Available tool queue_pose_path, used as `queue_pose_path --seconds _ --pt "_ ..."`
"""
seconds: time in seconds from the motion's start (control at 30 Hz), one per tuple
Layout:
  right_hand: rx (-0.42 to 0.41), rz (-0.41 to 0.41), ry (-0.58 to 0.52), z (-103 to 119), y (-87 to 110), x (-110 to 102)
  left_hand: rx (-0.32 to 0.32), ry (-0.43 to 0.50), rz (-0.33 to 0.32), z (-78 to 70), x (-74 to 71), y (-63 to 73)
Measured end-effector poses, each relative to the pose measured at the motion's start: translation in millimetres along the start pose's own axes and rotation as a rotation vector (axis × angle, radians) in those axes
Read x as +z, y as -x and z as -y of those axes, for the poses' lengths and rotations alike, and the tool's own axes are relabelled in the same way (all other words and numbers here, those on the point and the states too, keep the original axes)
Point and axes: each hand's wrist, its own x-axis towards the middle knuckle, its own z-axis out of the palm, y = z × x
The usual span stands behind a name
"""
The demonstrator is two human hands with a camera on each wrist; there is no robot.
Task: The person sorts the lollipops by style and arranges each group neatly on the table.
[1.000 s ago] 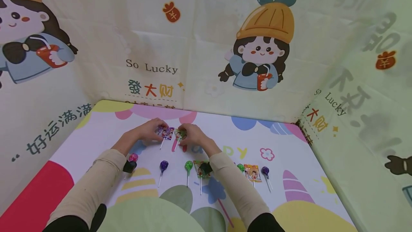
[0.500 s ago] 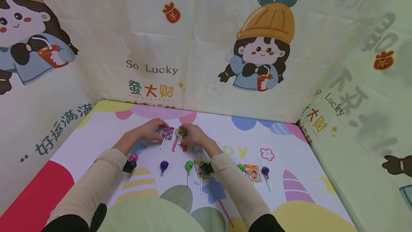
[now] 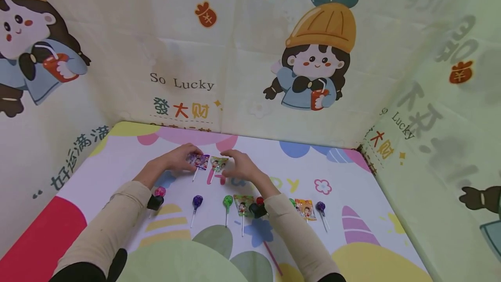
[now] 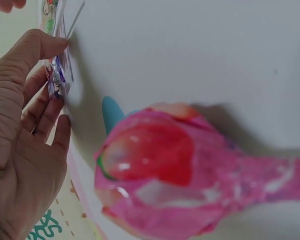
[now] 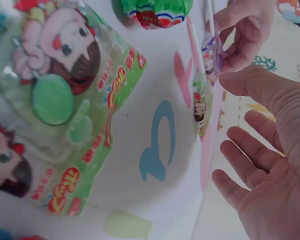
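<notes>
Via head cam I'm seeing both arms lying well fwd over the worktop (image 3: 266,151), angling in twd each other, beige sleeves (image 3: 126,214) ending short of the wrists.

L hand (image 3: 181,158) is sitting at the far side, palm facing inward. Its grip is pinching the purple packet (image 3: 201,162) by its L end, thumb and curved fingers on either side; in L wrist cam the little finger is standing off from the rest.

R hand (image 3: 243,169) is facing it from opp. side. Its grip is holding nothing: thumb and fingers are spreading well apart, palm turned twd the green packet (image 3: 218,163). That one's lying btwn the hands, just beside the purple packet, both sticks pointing back twd the near side. I can't tell if the R thumb tip is touching it.

Nearer in, a row is lying across: pink lolly (image 3: 160,192) right by the L wrist, filling much of L wrist cam; then purple lolly (image 3: 197,201), green lolly (image 3: 228,201) and a lg green bag (image 3: 243,206) close to the R wrist. R forearm is crossing over the row, partly hiding it; past it, an orange packet (image 3: 306,209) and dark lolly (image 3: 321,207) are showing.
</notes>
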Motion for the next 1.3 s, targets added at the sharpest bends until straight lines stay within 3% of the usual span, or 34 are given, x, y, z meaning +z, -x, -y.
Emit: queue_pose_path --seconds 0.47,0.7,0.97,1.3 --pt "0.003 -0.047 -0.098 4 34.1 2 0.005 -0.007 -0.011 5.1 4.6 -1.9" --pt "0.016 -0.029 -0.114 7 53.7 2 0.021 -0.003 -0.014 6.1 6.3 -3.5" --pt "-0.058 -0.018 -0.107 11 72.1 0 0.011 -0.013 -0.016 3.7 4.8 -2.9" --pt "-0.090 -0.038 -0.128 13 94.0 -2 0.006 -0.015 -0.017 4.8 7.3 -1.0"
